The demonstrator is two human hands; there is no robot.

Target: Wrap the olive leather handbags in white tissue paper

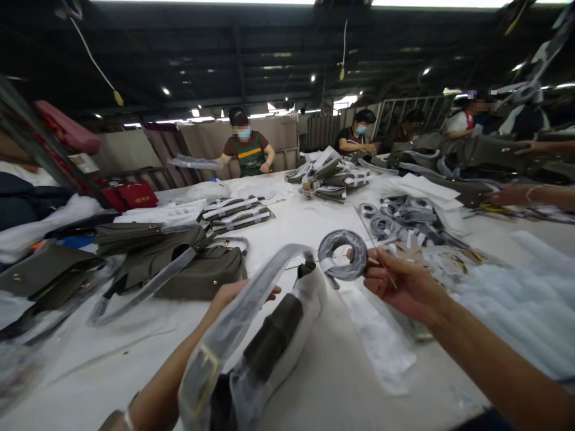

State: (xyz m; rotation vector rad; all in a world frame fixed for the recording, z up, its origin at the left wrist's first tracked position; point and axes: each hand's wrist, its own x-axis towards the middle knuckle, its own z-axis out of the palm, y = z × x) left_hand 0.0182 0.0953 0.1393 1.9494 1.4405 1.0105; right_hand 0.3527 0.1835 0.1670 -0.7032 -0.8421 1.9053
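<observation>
My right hand (402,284) is closed on the edge of a coiled strap (342,254) wrapped in clear film. A thin light strip (381,263) also passes through its fingers. My left hand (231,293) reaches behind a film-covered shoulder strap (245,305) with a gold buckle. Its fingertips stick out past the strap, stretched toward the right; the rest of the fingers are hidden. Below that strap, a dark olive handbag (274,329) partly covered in white wrapping stands close to me. A white plastic piece (380,338) lies flat under the coil.
More olive handbags (197,269) lie at the left. Further coiled straps (399,212) are heaped to the right, beside small tags (442,257) and translucent wrap (516,299). Bundled bag parts (332,173) sit farther back. A masked co-worker (249,152) stands across the white table (309,221); others work at the right.
</observation>
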